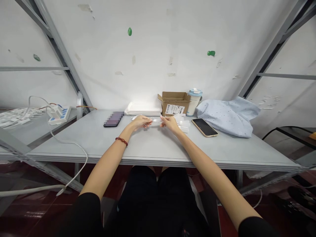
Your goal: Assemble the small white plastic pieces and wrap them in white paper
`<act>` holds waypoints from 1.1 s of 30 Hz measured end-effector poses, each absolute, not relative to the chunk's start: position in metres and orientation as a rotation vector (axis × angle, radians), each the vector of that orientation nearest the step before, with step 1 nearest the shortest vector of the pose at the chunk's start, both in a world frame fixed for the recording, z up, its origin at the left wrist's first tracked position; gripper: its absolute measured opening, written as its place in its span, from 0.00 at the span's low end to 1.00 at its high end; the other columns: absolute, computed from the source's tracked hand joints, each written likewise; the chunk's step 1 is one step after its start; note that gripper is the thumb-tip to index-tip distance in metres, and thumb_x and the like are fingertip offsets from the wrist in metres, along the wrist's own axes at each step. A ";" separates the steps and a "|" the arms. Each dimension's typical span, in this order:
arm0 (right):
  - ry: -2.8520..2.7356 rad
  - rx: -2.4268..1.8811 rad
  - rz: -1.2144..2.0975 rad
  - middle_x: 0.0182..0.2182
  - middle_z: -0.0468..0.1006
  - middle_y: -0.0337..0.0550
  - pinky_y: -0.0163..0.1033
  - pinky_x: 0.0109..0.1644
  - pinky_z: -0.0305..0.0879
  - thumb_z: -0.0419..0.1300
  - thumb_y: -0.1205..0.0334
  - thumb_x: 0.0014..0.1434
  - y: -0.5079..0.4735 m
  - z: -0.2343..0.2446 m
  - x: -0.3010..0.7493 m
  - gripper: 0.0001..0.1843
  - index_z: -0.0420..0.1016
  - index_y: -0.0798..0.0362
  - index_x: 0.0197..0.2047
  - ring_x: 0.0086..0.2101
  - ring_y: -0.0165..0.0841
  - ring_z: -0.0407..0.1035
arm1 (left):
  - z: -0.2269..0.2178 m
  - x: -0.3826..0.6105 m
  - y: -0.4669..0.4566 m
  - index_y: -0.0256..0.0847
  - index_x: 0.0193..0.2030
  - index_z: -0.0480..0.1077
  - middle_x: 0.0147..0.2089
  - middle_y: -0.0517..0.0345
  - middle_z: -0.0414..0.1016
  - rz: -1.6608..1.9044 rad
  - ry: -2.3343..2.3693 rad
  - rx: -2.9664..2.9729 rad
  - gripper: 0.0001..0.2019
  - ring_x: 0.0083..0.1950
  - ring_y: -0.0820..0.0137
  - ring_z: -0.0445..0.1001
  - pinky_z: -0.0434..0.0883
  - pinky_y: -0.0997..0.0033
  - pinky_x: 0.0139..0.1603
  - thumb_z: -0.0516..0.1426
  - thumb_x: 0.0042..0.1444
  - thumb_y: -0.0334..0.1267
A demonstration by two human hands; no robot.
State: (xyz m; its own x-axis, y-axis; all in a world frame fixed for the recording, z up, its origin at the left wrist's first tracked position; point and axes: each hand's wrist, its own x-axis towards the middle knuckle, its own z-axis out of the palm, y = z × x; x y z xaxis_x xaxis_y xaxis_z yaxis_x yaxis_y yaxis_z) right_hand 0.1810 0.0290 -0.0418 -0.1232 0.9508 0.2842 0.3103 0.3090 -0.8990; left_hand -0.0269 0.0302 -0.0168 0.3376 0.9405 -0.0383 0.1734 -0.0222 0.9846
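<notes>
Between my two hands, just above the table, is a small whitish, partly see-through piece (156,120) with what looks like thin white cord; its exact kind is too small to make out. My left hand (142,122) pinches its left end, fingers closed. From the other side my right hand (169,123) has thumb and fingers closed on its right end. Several clear plastic pieces (184,123) lie on the table right beside and behind my right hand. A bit of white material (134,117) shows behind my left hand.
At the back of the grey table (153,148) are a white stack (143,108), an open cardboard box (175,102) and a lidded cup (194,102). A pixelated phone-like slab (114,119) lies left; a phone (204,127) and pale blue cloth (225,117) lie right. A power strip (59,115) sits far left.
</notes>
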 end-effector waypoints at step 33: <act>-1.728 -1.295 0.440 0.25 0.78 0.43 0.35 0.38 0.63 0.53 0.54 0.62 0.033 -0.040 0.187 0.16 0.71 0.54 0.28 0.29 0.32 0.70 | -0.015 -0.042 0.038 0.36 0.25 0.73 0.28 0.54 0.74 1.108 1.307 1.468 0.15 0.27 0.75 0.67 0.64 0.75 0.27 0.68 0.40 0.45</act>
